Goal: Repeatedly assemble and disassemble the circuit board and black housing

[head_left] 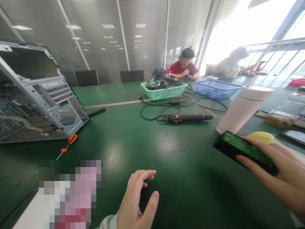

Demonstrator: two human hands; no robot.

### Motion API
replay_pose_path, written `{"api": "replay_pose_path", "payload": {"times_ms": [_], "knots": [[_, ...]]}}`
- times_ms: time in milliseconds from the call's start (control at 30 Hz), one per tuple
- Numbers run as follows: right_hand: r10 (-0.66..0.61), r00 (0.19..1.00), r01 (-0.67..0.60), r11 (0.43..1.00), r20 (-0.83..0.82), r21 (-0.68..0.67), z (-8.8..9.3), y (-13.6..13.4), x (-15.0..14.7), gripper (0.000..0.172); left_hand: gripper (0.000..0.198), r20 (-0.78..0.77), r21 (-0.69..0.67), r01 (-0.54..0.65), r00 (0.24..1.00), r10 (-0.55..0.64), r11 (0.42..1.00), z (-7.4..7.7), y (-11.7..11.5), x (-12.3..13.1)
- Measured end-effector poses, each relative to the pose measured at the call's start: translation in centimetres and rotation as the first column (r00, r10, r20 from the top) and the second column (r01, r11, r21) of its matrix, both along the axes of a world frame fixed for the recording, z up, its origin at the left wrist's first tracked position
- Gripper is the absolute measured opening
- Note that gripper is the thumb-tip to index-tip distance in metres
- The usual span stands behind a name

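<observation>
One black unit (pixel 245 149) with exposed green circuitry, gripped near the pale bottle (pixel 243 109) by the right hand (pixel 283 173), is judged rigid, light and fragile-faced, best held by its side edges; the left hand's (pixel 137 198) fingers are parted, empty.

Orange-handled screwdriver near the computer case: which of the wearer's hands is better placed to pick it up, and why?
Probably the left hand: it is empty and nearer the orange-handled screwdriver, whereas the right hand holds a black-cased device with a green circuit board.
</observation>
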State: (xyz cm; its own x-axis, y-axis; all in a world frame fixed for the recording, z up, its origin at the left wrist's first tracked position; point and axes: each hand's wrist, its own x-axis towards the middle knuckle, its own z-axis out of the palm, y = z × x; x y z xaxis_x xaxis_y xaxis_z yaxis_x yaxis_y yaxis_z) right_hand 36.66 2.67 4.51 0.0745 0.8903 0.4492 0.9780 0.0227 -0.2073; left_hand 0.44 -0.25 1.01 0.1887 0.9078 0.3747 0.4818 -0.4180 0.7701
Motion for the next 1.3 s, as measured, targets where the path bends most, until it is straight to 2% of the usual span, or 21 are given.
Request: {"api": "replay_pose_path", "payload": {"times_ms": [33, 100, 167, 267, 400, 567, 633, 700, 733, 800, 833, 900, 967, 1067, 1167, 1233, 1300], "knots": [[0.111, 0.994, -0.111, 0.992, 0.017, 0.052, 1.0, -0.1, -2.4, 0.047, 0.04, -0.009, 0.006, 0.0, 1.0, 0.0, 1.0, -0.1, 0.1, 0.0], [0.355, 0.934, -0.357, 0.933, 0.041, 0.056, 2.2, -0.4, -6.8, 0.048, 0.049, -0.021, 0.006, 0.002, 1.0, -0.002, 1.0, -0.4, 0.1, 0.0], [0.474, 0.88, -0.472, 0.877, -0.005, 0.088, 2.5, -0.9, -10.5, 0.043, 0.061, -0.011, -0.002, 0.005, 1.0, -0.005, 1.0, -0.6, 0.1, 0.1], [0.614, 0.782, -0.605, 0.789, -0.11, 0.103, 1.5, -1.6, -14.4, 0.043, 0.073, 0.035, -0.048, 0.023, 0.999, -0.021, 0.999, -0.8, 0.0, 0.1], [0.689, 0.695, -0.672, 0.724, -0.206, 0.155, -0.6, -1.8, -16.4, 0.04, 0.057, 0.114, -0.123, 0.0, 0.993, 0.015, 0.992, -0.9, 0.2, 0.0], [0.677, 0.678, -0.672, 0.729, -0.287, 0.129, -1.6, -1.4, -15.7, 0.037, 0.049, 0.108, -0.167, -0.023, 0.993, 0.042, 0.986, -1.0, 0.5, -0.2], [0.62, 0.655, -0.667, 0.743, -0.432, 0.055, -1.4, -1.5, -15.6, 0.03, 0.05, 0.107, -0.174, -0.03, 0.993, 0.049, 0.984, -1.0, 0.4, -0.4], [0.471, 0.611, -0.642, 0.765, -0.637, -0.051, -1.2, -1.7, -15.8, 0.021, 0.05, 0.117, -0.178, -0.025, 0.992, 0.046, 0.984, -1.1, 0.2, -0.5], [0.369, 0.563, -0.631, 0.769, -0.739, -0.097, -1.2, -1.7, -15.9, 0.021, 0.047, 0.131, -0.18, -0.025, 0.99, 0.049, 0.983, -1.2, 0.1, -0.6], [0.104, 0.406, -0.637, 0.744, -0.908, -0.2, -1.3, -1.5, -16.2, 0.038, 0.043, 0.171, -0.178, -0.035, 0.983, 0.066, 0.983, -1.2, 0.0, -0.4], [-0.061, 0.306, -0.66, 0.705, -0.95, -0.258, -1.5, -1.4, -16.3, 0.047, 0.043, 0.189, -0.18, -0.042, 0.979, 0.076, 0.983, -1.2, 0.0, -0.3], [-0.394, 0.112, -0.741, 0.579, -0.912, -0.341, -1.9, -0.9, -16.2, 0.057, 0.049, 0.203, -0.174, -0.052, 0.975, 0.087, 0.983, -1.1, 0.1, -0.1], [-0.598, -0.025, -0.825, 0.465, -0.801, -0.322, -2.3, -0.5, -15.9, 0.058, 0.053, 0.188, -0.16, -0.045, 0.979, 0.075, 0.986, -1.0, 0.3, 0.1], [-0.658, -0.122, -0.882, 0.415, -0.743, -0.223, -2.6, 0.0, -15.3, 0.066, 0.052, 0.164, -0.147, -0.054, 0.983, 0.078, 0.988, -0.7, 0.4, 0.2], [-0.648, -0.163, -0.879, 0.438, -0.744, -0.189, -2.5, 0.1, -15.1, 0.066, 0.046, 0.179, -0.169, -0.095, 0.976, 0.125, 0.981, -0.5, 0.3, 0.4], [-0.643, -0.146, -0.857, 0.462, -0.752, -0.229, -2.1, 0.1, -15.1, 0.062, 0.042, 0.191, -0.194, -0.128, 0.968, 0.165, 0.973, -0.5, 0.1, 0.5], [-0.586, -0.081, -0.805, 0.515, -0.806, -0.293, -1.6, 0.0, -15.2, 0.057, 0.039, 0.197, -0.21, -0.154, 0.96, 0.196, 0.966, -0.6, -0.1, 0.6]]}}
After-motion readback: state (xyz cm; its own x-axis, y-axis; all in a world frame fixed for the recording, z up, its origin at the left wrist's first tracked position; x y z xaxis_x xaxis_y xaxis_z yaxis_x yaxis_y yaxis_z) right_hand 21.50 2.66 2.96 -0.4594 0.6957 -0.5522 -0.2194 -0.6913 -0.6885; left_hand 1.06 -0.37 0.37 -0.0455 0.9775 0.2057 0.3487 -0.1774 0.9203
